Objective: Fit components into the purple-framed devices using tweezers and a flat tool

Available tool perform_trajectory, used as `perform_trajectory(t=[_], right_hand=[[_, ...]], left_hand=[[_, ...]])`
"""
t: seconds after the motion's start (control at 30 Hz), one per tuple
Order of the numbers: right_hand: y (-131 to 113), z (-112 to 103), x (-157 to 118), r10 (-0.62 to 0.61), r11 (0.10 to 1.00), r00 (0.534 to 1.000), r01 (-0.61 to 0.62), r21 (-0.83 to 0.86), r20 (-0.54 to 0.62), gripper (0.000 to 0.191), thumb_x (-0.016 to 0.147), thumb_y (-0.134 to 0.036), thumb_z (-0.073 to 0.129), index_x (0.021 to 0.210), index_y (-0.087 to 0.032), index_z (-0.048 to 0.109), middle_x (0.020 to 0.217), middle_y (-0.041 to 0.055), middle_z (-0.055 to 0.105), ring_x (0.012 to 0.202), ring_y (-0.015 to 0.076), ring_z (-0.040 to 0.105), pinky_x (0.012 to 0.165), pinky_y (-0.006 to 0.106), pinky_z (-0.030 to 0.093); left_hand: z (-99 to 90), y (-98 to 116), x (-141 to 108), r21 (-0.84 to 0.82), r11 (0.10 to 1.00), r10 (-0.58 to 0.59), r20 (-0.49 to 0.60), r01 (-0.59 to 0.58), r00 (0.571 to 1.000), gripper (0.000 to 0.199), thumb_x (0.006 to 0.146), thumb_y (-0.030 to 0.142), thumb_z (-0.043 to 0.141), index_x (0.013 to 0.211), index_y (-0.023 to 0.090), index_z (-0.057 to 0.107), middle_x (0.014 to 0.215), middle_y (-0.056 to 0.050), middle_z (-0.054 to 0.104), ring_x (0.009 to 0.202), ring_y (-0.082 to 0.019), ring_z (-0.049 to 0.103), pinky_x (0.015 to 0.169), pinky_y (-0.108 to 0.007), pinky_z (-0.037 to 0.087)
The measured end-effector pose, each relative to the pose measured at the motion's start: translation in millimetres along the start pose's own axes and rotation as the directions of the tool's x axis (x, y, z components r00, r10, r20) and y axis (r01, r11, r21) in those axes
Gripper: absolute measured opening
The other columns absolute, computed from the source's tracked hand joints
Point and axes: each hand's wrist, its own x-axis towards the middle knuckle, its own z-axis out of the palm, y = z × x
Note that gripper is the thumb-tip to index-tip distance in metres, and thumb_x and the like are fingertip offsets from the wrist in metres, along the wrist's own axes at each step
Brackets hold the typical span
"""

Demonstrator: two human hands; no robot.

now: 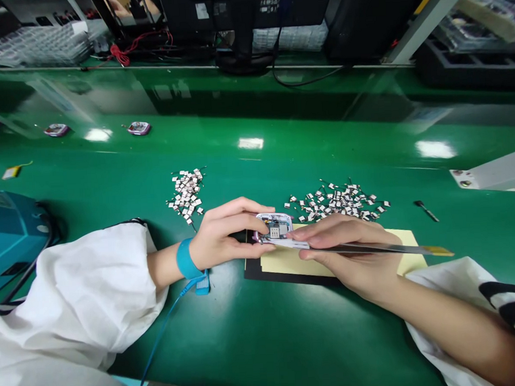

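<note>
Head view: two piles of small parts (340, 203), three open cases (139, 128) back left, one open device (274, 230) over the left end of the yellow sheet (296, 266). Left hand (227, 229) part-curled, thumb and fingers clamped on device. Right hand (365, 265) pinched round tweezers (416, 250), at device's right edge. Forearms (445, 315) angle inward.

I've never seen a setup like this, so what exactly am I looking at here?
There's no machine at work here: these are a person's own bare hands, seen by a camera worn on the head, looking forward and down. The left hand, with a blue wrist strap, holds a small open device with electronics showing. The right hand holds a long, thin tool beside it. On the green table lie two loose piles of tiny parts and a pale yellow sheet over something black.
</note>
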Motion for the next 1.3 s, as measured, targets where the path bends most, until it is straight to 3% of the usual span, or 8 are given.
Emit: perform_trajectory(t=[0.17,0.37,0.7,1.3], right_hand=[[0.5,-1.4,0.2,-0.015,0.999,1.0,0.016,-0.047,0.023,0.034,0.067,-0.004,0.067,0.09,-0.029,0.064,0.086,-0.0008,0.066,0.077,0.0173,0.064,0.07,0.031,0.056],[2.8,-1.3,1.5,-0.04,0.995,0.999,0.04,-0.089,0.005,0.036,0.065,-0.002,0.068,0.089,-0.028,0.064,0.086,-0.0009,0.066,0.077,0.0158,0.063,0.07,0.028,0.055],[4.4,-5.3,0.8,-0.045,0.994,0.998,0.048,-0.094,0.033,0.038,0.064,-0.001,0.068,0.09,-0.028,0.064,0.09,-0.0022,0.065,0.08,0.0147,0.063,0.072,0.027,0.054],[4.1,-4.4,-1.2,-0.053,0.998,0.997,0.054,-0.029,0.048,0.039,0.065,0.004,0.066,0.092,-0.024,0.064,0.089,-0.0005,0.065,0.081,0.0151,0.063,0.074,0.028,0.054]], left_hand=[[0.4,-0.3,0.0,-0.011,1.0,-0.004,0.006,0.004,1.0,0.019,0.068,0.019,0.068,0.084,0.012,0.061,0.092,-0.011,0.06,0.085,-0.016,0.06,0.072,-0.024,0.052],[0.7,-0.9,0.1,-0.002,1.0,0.004,0.004,-0.004,1.0,0.016,0.068,0.02,0.068,0.08,0.012,0.06,0.094,-0.011,0.06,0.082,-0.015,0.06,0.07,-0.024,0.052],[-0.1,0.1,0.9,-0.006,1.0,-0.025,0.009,0.025,1.0,0.016,0.066,0.019,0.07,0.072,0.008,0.06,0.088,-0.014,0.061,0.081,-0.014,0.06,0.072,-0.021,0.05],[0.2,-1.7,-0.7,-0.036,0.998,-0.043,0.01,0.043,0.999,0.021,0.064,0.019,0.072,0.078,0.009,0.06,0.091,-0.013,0.061,0.083,-0.015,0.06,0.074,-0.023,0.051]])
